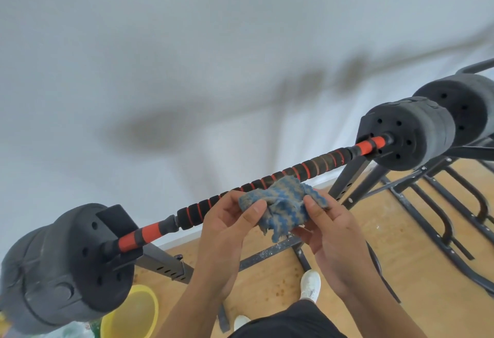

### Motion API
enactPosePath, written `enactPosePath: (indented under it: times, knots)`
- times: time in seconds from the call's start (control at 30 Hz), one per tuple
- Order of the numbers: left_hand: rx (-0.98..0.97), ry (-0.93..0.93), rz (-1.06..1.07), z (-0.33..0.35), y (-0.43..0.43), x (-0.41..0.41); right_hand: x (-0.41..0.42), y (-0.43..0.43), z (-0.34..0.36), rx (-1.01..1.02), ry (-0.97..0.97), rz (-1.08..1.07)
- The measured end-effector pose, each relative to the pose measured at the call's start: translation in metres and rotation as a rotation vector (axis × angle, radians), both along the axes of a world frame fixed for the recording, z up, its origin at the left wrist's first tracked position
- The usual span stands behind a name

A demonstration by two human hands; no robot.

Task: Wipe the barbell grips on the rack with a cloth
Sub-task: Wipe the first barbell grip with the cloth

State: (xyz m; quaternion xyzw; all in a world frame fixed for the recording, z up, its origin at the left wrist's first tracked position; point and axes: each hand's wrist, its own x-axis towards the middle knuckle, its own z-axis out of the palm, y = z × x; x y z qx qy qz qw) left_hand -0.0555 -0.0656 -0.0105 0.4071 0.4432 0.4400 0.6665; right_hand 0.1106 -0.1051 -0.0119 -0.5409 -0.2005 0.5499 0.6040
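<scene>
Two hands share one cloth (283, 208) here — the left hand (230, 228) pinches its left edge between thumb and curled fingers, the right hand (328, 230) pinches the right edge the same way, and the blue-and-tan rag bunches and sags between them, a frayed tail hanging down. The cloth's upper edge sits right at the barbell grip (267, 181), overlapping it from this angle; whether it actually touches the foam I cannot tell. That grip is black ribbed foam with orange rings, running on a slant from lower left to upper right, and there is open length of it on both sides of the hands — a short stretch toward the left collar, a longer one toward the right. Each end is closed off by an orange sleeve and then a stack of black weight plates: the left plates (66, 265) big and close to the camera, the right plates (409, 134) farther off. The bar lies on a black rack (350, 174), its uprights and cross-braces standing below and just behind the hands. Behind it all is a plain pale wall carrying the bar's blurred shadow. Down below is wooden floor (272, 281), a white shoe (311, 284) under the right wrist, and a yellow bucket (133, 313) tucked beneath the left plates.
</scene>
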Motion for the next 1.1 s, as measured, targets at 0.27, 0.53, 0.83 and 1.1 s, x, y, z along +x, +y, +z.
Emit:
enactPosePath:
  times: [0.27, 0.53, 0.83, 1.1]
  knots:
    - [0.321, 0.498, -0.093, -0.001, 0.0, -0.011, 0.011, -0.001, -0.003, 0.012, -0.21, 0.17]
    - [0.3, 0.604, -0.256, -0.008, -0.002, -0.016, 0.024, 0.001, 0.007, 0.117, -0.684, 0.184]
    - [0.353, 0.511, -0.359, -0.014, -0.001, -0.011, 0.03, 0.013, 0.034, 0.21, -0.75, 0.272]
    - [0.221, 0.437, -0.375, -0.005, 0.0, -0.017, 0.038, 0.025, 0.059, 0.233, -0.727, 0.294]
